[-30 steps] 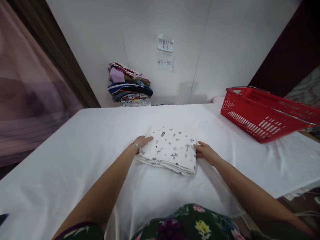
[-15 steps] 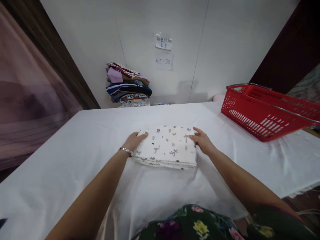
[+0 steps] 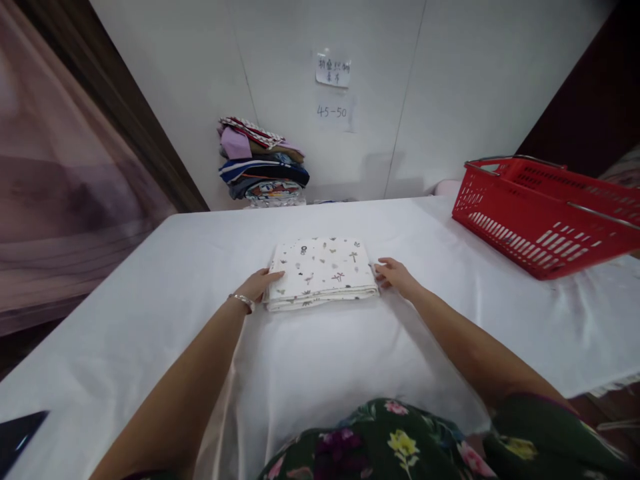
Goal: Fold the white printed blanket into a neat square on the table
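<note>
A folded white cloth [image 3: 323, 270] printed with small plants and animals lies in the middle of the white-covered table [image 3: 320, 360], its layered edge facing me. My left hand [image 3: 257, 283] grips its left side, thumb on top and the other fingers mostly hidden along the edge. Beside the right edge is my right hand [image 3: 395, 275], its fingers stretched out and slightly apart. The fingertips come close to the cloth's side; whether they touch it is hard to see.
A red plastic basket [image 3: 530, 227] with metal handles stands at the right. Against the back wall rises a stack of folded fabrics [image 3: 265, 163]. Paper notes [image 3: 333, 70] hang above. A dark flat object [image 3: 20, 437] shows at the lower left; pink curtains [image 3: 75, 153] hang at the left.
The folded cloth has turned slightly and shifted left. My right thumb has come off its top, and that hand is now beside the edge. The view has tilted a little.
</note>
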Motion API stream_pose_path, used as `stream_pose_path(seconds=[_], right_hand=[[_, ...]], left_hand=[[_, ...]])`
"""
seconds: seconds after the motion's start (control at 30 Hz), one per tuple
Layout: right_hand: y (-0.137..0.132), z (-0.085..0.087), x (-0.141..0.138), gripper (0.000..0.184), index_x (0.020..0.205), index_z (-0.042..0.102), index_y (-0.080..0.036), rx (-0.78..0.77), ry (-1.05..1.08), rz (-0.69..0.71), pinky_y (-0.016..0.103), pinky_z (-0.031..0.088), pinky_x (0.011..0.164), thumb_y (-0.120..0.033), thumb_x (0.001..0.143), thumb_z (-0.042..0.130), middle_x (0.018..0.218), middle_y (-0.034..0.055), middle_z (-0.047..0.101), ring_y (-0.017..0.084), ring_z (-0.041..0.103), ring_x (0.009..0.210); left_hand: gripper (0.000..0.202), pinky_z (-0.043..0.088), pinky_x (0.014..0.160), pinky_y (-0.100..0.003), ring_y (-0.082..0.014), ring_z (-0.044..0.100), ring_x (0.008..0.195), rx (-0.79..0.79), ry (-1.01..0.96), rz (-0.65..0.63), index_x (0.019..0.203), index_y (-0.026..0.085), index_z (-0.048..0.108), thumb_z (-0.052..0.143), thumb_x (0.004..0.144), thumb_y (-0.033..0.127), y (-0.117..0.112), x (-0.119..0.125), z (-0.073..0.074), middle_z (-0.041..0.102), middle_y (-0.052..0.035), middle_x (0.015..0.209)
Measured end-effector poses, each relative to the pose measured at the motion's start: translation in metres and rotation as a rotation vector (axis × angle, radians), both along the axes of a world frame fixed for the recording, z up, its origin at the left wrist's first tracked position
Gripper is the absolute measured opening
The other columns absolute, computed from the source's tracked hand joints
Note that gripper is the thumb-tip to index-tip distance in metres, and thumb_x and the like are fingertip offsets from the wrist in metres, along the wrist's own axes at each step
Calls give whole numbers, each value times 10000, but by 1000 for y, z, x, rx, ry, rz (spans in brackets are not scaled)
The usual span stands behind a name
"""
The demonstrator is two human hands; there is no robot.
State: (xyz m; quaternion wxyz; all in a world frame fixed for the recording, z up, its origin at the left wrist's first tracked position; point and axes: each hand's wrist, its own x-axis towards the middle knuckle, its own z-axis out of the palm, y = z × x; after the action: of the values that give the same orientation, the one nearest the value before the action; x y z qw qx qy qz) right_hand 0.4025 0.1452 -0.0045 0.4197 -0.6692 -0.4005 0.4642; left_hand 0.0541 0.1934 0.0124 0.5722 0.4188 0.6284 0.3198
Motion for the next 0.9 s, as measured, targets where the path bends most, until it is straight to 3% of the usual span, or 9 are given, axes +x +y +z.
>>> stream_pose_path(seconds=[0.07,0.13,0.23,0.37,0.47,0.53,0.7,0.9], right_hand=[[-15,-2,2,265,905,580,-155,-38,-8,27,176,393,360,-373,759,612,712,36,635,92,543,485],[-25,-3,2,287,737,579,-151,-76,-14,104,184,365,333,-437,751,607,610,27,611,90,512,420],[-28,-3,-3,371,639,556,-157,-116,-65,217,194,332,314,-513,736,595,557,20,591,83,479,372],[-26,4,-6,371,790,588,-155,-124,-95,243,186,310,323,-521,729,596,610,26,608,92,505,414],[-34,7,-4,475,1092,529,-208,9,-141,280,180,366,393,-478,713,624,775,22,629,107,558,539],[-42,6,-3,529,1170,485,-261,117,-237,350,188,400,467,-416,692,652,875,3,618,97,547,589],[-58,-2,-14,392,1115,529,-268,265,-486,306,222,405,580,-329,730,577,828,-26,598,104,507,617],[-52,-6,-28,338,1081,532,-260,295,-585,178,235,388,604,-314,747,517,817,-22,601,126,517,645]], left_hand=[[568,508,768,-355,-280,618,925,82,210,17,1038,133,583,780,543,327,-3,2,3,656,-129,1017],[612,481,823,-354,-293,589,989,172,409,26,1080,146,572,783,535,327,-5,5,3,641,-124,1066],[648,464,841,-345,-288,573,1016,227,488,21,1151,161,536,759,570,343,-6,8,1,622,-119,1111],[685,463,837,-332,-275,565,1036,203,409,45,1223,164,484,720,609,354,-5,5,-6,584,-125,1174],[718,493,767,-304,-245,601,968,168,224,72,1275,157,428,694,618,276,-4,1,-9,588,-132,1159],[748,506,724,-284,-224,620,912,149,110,66,1296,160,401,679,603,210,-4,-1,-9,597,-130,1141],[831,514,681,-257,-212,618,899,144,40,-22,1325,213,371,674,557,116,-8,-3,-2,562,-114,1208],[831,509,578,-242,-191,636,798,96,64,-22,1346,254,334,688,602,145,-16,0,7,555,-112,1216]])
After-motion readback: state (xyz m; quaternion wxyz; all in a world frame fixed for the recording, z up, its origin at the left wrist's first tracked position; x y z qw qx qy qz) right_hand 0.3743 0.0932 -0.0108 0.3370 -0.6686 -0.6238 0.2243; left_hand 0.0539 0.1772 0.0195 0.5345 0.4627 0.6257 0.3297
